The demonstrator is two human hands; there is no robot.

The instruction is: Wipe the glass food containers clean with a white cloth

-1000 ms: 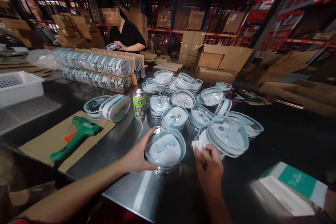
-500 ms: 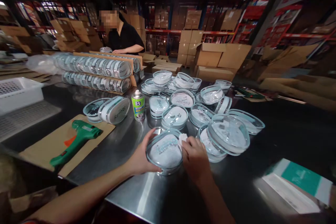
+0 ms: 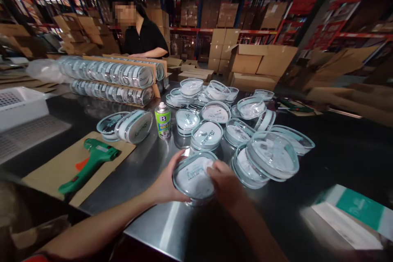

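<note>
An oval clear case with a white printed insert rests on the dark metal table. My left hand is wrapped round its left side, thumb along the near rim. Pinched in my right hand is a white tissue, pressed on the case's top at the upper right. Just beyond the case sits another oval case with dark lettering. To the right, further oval cases are stacked at a tilt. A green spray can stands upright behind my left hand.
A green glue gun lies on cardboard at the left. Behind it are a white basket and packed rows of cases. A teal-and-white tissue box is at the right. Across the table a person stands near cartons.
My right hand has moved the tissue from the case's right rim onto its top surface. My left hand keeps its hold. The view has shifted slightly.
</note>
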